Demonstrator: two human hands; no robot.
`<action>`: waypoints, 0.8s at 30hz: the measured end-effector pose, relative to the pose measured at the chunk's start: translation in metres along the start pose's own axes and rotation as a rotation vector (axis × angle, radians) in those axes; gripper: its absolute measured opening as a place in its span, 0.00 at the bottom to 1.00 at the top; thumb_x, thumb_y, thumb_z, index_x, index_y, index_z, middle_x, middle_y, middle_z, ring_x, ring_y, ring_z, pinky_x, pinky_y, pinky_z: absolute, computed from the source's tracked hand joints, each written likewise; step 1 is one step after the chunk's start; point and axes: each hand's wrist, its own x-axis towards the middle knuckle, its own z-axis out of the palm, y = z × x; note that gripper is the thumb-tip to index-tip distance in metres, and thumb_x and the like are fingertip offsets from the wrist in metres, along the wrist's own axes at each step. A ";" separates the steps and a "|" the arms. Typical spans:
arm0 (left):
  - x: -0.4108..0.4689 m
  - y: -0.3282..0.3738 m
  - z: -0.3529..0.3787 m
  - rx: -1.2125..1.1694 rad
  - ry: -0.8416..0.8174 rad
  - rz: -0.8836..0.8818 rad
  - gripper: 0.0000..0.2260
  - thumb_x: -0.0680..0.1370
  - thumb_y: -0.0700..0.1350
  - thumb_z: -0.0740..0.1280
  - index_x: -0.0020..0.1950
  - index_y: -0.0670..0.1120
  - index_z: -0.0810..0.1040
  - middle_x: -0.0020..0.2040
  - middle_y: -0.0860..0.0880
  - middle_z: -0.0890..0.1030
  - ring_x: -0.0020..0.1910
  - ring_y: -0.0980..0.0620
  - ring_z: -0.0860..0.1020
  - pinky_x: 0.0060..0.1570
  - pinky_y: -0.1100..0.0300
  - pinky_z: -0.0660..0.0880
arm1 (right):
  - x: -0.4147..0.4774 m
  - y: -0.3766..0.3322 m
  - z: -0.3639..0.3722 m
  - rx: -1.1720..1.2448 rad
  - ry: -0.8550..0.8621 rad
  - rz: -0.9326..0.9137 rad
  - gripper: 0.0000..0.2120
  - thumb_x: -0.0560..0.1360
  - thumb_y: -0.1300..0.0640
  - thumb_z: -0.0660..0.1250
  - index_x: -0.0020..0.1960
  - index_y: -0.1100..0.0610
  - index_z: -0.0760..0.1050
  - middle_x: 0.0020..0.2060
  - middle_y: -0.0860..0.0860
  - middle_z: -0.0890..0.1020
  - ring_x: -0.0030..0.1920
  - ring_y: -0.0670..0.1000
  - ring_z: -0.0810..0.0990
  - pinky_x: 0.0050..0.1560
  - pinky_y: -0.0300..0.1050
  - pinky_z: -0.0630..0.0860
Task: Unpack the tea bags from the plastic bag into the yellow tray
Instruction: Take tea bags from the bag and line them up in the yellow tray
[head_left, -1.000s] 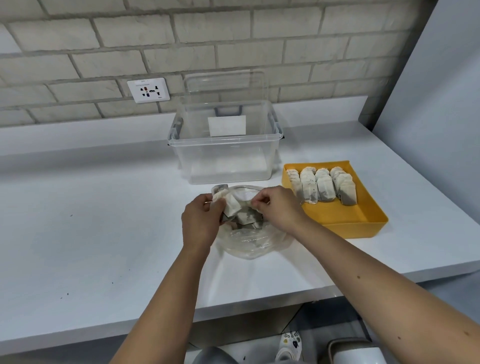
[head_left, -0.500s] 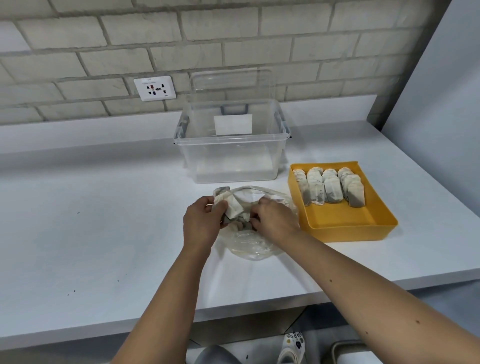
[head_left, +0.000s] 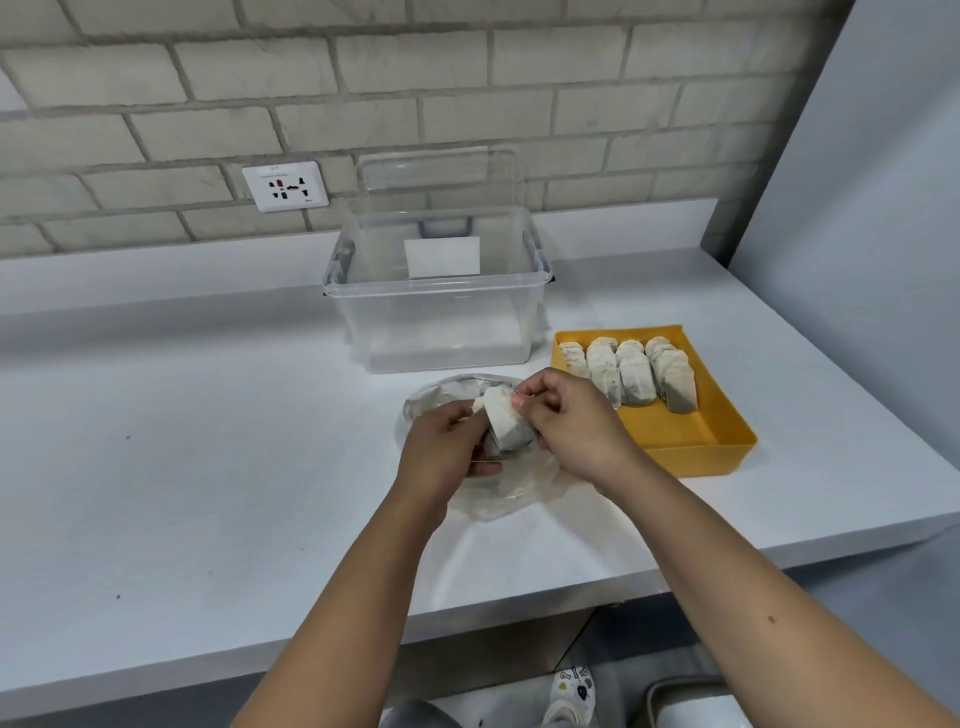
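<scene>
Both hands, left hand (head_left: 445, 453) and right hand (head_left: 571, 431), pinch a small white paper tea bag (head_left: 506, 426) above the crumpled clear plastic bag (head_left: 501, 493) on the white tabletop (head_left: 208, 467), near the yellow plastic tray (head_left: 691, 434). The tea bag is probably light, soft and tearable — grip its upper edge gently.

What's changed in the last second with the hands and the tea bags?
The right hand went into the plastic bag and lifted a tea bag out, pinching its top; the left hand grips it too. Yellow tray and its rows unchanged.
</scene>
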 end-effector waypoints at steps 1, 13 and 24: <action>-0.002 0.000 0.005 -0.027 -0.039 -0.026 0.07 0.80 0.44 0.68 0.52 0.43 0.84 0.46 0.40 0.84 0.40 0.48 0.83 0.41 0.56 0.83 | 0.000 0.002 0.000 -0.039 0.040 0.002 0.03 0.78 0.56 0.67 0.47 0.55 0.77 0.34 0.47 0.79 0.31 0.44 0.74 0.37 0.40 0.70; 0.010 0.004 0.039 -0.002 0.008 0.015 0.06 0.79 0.41 0.69 0.53 0.42 0.82 0.44 0.43 0.83 0.40 0.48 0.83 0.37 0.59 0.82 | -0.002 0.020 -0.070 -0.029 0.204 0.111 0.06 0.75 0.56 0.71 0.51 0.55 0.82 0.42 0.47 0.82 0.42 0.48 0.81 0.44 0.46 0.81; 0.032 0.005 0.051 0.078 0.041 0.054 0.03 0.79 0.42 0.69 0.47 0.47 0.82 0.38 0.48 0.80 0.36 0.48 0.81 0.30 0.64 0.77 | 0.052 0.070 -0.112 -0.108 -0.082 0.306 0.04 0.75 0.62 0.71 0.49 0.60 0.79 0.32 0.53 0.81 0.32 0.51 0.78 0.37 0.43 0.79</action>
